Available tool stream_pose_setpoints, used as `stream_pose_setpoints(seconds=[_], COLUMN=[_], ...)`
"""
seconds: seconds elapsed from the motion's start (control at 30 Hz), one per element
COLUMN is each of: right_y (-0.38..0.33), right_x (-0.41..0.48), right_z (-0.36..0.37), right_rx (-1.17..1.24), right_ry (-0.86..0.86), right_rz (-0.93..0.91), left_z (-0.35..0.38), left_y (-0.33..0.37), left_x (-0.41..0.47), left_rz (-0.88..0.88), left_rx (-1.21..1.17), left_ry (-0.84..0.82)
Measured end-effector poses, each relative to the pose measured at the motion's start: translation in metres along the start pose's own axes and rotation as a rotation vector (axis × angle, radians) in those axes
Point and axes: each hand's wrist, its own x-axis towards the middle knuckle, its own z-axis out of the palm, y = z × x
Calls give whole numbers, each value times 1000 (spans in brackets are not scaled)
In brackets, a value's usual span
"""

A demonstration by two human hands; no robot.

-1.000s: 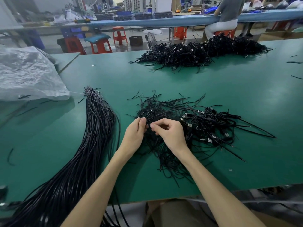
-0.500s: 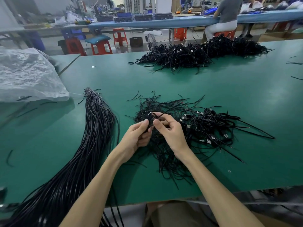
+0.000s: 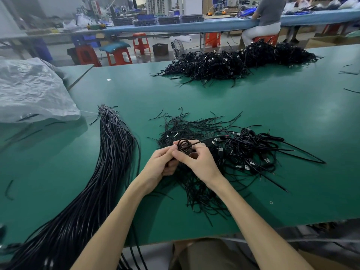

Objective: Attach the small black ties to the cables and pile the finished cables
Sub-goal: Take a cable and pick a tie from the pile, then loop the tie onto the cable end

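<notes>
Above the near middle of the green table, 2 hands meet on a small coil of black cable. The left hand holds it from below and from the left, with its thumb laid toward the loops and its other fingers curled under. The right hand pinches the coil from the right, thumb and forefinger closed on it and the other fingers bent behind. The loops stand up just above the fingertips. 1 straight tail runs from the coil up and to the right, toward a heap of cables with pale plugs. Whether a tie is round the coil cannot be told, as the fingers hide that spot.

Under and just beyond the hands lies a loose scatter of thin black ties, touching the heap on its right side. To the left, well apart from the hands, a long thick bundle of straight black cables runs from mid-table down past the near edge. Near the far edge a large pile of coiled cables stretches across. A crumpled clear bag sits at the left. Beyond the table stand orange stools, and a person sits at another bench, back turned.
</notes>
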Motion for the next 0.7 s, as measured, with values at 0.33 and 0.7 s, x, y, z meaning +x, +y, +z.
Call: stream_pose_setpoints(seconds=[0.33, 0.7], right_y=[0, 2], right_x=[-1, -9], right_z=[0, 13], right_rx=[-105, -478], right_ry=[18, -26], right_rz=[-10, -151], left_z=[3, 2], left_y=[1, -5], left_x=[0, 0], left_rz=[-24, 0], left_rx=[-98, -11], left_ry=[109, 206])
